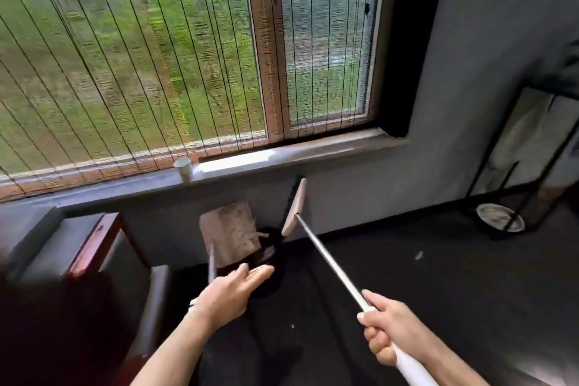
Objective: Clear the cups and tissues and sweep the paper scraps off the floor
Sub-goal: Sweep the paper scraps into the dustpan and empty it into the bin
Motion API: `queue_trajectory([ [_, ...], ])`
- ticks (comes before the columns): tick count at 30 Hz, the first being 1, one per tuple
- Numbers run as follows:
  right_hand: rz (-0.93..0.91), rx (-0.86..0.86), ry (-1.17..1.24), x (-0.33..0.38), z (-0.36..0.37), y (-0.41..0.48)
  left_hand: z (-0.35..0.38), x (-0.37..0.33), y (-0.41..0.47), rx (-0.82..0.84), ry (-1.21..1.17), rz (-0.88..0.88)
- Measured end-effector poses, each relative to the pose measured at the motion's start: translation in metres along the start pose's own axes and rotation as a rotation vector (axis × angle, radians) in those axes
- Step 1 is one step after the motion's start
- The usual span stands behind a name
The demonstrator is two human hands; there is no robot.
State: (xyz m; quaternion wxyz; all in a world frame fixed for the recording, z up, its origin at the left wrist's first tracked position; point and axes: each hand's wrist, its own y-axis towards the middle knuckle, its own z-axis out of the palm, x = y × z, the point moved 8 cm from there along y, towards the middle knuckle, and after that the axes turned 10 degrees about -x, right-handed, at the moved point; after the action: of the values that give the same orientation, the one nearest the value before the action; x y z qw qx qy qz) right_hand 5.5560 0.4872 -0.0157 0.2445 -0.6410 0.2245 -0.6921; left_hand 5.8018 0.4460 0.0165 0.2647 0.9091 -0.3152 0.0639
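Pale cup [183, 168] upright on windowsill [282, 156]; paper scrap [419, 255] on dark floor [407, 285]; broom [326, 257] head raised beside tilted dustpan [230, 233].

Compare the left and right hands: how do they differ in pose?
The right hand is curled round the broom handle; the left hand has straight fingers. The right hand sits lower in view; the left hand is by the dustpan handle. Both are bare.
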Motion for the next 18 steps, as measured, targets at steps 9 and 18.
queue_trajectory([
  [9,0.008,-0.024,-0.031,0.007,-0.013,0.018,0.078,0.017,-0.001,0.531,-0.596,-0.647],
  [18,0.003,-0.03,-0.026,-0.006,-0.016,0.016,0.083,-0.028,0.014,0.607,-0.098,-0.353],
])
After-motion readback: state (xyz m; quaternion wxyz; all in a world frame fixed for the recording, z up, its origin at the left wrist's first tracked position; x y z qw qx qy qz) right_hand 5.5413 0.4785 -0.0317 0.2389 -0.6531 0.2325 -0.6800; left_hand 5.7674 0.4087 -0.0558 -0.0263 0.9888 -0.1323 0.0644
